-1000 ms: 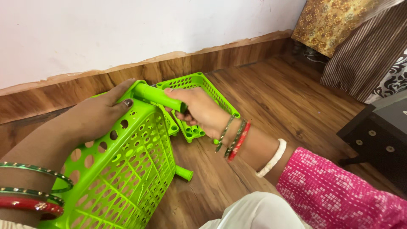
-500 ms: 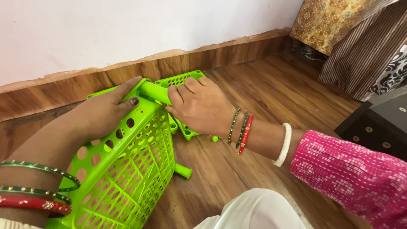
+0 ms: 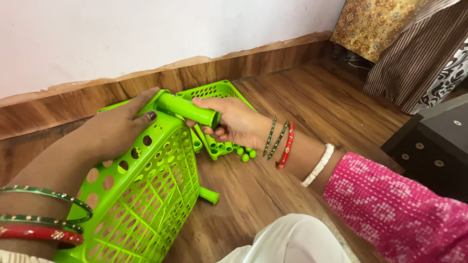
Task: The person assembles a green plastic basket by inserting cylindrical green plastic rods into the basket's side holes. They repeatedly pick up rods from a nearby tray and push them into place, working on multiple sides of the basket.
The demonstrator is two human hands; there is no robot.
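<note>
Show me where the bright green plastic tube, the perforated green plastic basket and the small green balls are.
bright green plastic tube (image 3: 187,109), head view, middle of its barrel.
perforated green plastic basket (image 3: 141,190), head view, slatted side wall.
small green balls (image 3: 245,157), head view, one ball on the floor.

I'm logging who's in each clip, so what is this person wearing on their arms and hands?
The left hand has dark nail polish, and its wrist carries green and red bangles. The right hand is bare; its wrist wears thin green and red bangles, a white bangle and a pink patterned sleeve.
</note>
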